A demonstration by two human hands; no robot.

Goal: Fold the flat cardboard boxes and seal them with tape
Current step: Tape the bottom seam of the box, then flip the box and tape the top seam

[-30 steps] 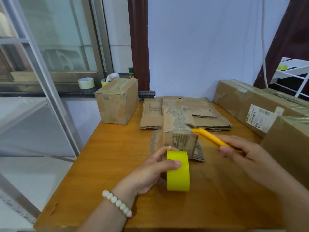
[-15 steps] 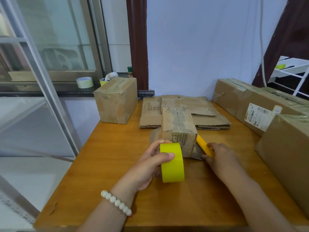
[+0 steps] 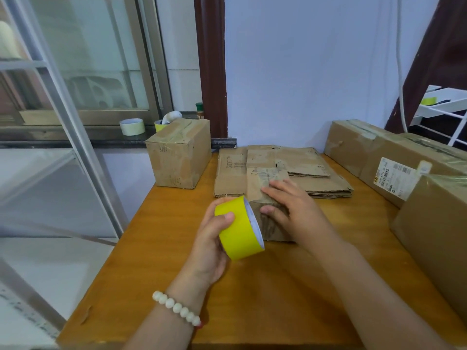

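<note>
Gone from the right hand (image 3: pixel 294 207) is the yellow cutter it held a moment ago; no cutter shows now. That hand has come up onto the small box (image 3: pixel 274 229) and lies flat there, fingers stretched across the taped top and thumb on the near face, pressing rather than gripping. The left hand (image 3: pixel 214 239) has lifted and tilted the yellow tape roll (image 3: pixel 240 229). It grips the roll with the thumb over the outer face, close against the box's left near corner. Whether a strip still joins roll and box cannot be told.

Judging by this, the cut is done and the tape is being smoothed down, so this box is near sealed.

The small box stands mid-table (image 3: pixel 278 286). Just behind it lies the pile of flat cardboard (image 3: pixel 326 185), still to fold. One sealed box (image 3: pixel 180 157) sits at the far left corner, and larger cartons (image 3: pixel 379 157) line the right edge. A pale tape roll (image 3: pixel 132 126) rests on the sill beyond.
</note>
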